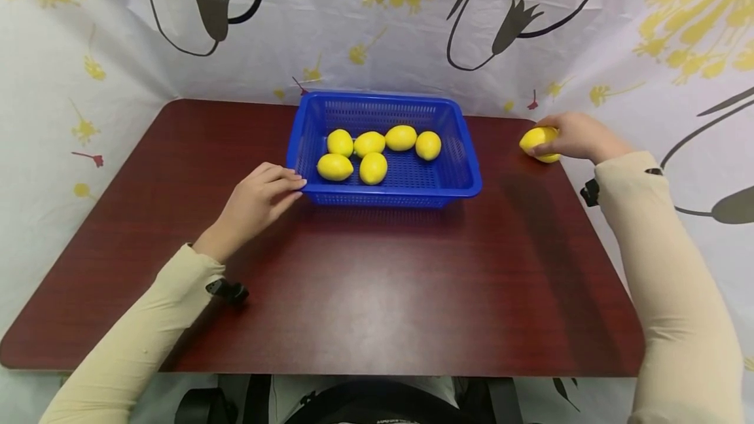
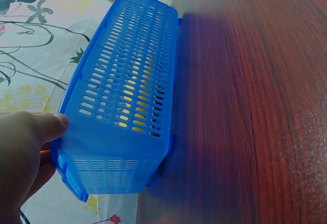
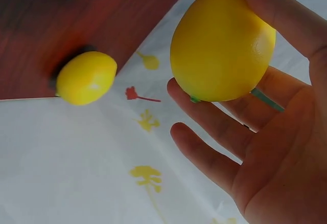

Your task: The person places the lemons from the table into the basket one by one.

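Note:
A blue plastic basket (image 1: pixel 389 192) stands at the back middle of the table with several yellow lemons (image 1: pixel 374 168) inside it. My left hand (image 1: pixel 254 205) grips its near left corner; in the left wrist view the thumb (image 2: pixel 51 126) lies on the outer side of the rim and fingers show behind it. Over the table's back right corner, my right hand (image 1: pixel 574 138) holds a lemon (image 3: pixel 222 45) between thumb and fingers, raised off the surface. Another lemon (image 3: pixel 88 78) lies on the table corner, mostly hidden by the hand in the head view.
The dark red wooden table (image 1: pixel 377 293) has rounded corners and ends close to the right hand. A white patterned cloth (image 1: pixel 377 38) hangs behind and beside it. Black wrist devices (image 1: pixel 226 291) are strapped over both sleeves.

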Demonstrator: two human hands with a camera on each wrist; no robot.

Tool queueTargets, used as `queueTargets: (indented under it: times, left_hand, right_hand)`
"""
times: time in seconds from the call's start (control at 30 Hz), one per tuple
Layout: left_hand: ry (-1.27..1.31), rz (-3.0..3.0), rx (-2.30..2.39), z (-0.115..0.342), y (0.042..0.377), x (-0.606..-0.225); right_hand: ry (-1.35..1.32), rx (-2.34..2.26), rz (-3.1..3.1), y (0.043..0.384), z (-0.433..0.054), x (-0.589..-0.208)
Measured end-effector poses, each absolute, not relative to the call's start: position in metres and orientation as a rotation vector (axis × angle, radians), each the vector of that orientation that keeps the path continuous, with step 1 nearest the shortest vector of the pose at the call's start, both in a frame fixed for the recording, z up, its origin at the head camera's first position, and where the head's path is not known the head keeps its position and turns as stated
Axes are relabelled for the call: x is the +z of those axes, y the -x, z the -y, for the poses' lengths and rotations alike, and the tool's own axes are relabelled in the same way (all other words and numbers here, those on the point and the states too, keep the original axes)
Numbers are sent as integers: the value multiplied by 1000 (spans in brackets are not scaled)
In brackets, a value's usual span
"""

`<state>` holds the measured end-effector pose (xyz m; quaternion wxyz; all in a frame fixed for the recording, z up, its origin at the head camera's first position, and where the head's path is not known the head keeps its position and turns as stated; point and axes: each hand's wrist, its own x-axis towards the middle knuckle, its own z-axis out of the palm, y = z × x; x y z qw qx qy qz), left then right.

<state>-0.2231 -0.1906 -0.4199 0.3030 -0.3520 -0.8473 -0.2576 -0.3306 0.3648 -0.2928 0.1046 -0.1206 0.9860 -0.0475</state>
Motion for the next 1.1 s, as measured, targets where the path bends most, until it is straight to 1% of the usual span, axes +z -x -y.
queueTargets:
  times: [0.2,0.67,1.1]
  left_hand:
    - [937,2237,-691,190,223,-418]
    - [930,2256,-676,190,223,-417]
    - [929,2244,-690,190,222,-417]
  right_hand:
    - [362,-97,-2861,336,-351,-279]
    - [502,9,-2858,347,-314,-252]
    - [527,56,-2843,352,-280,-243]
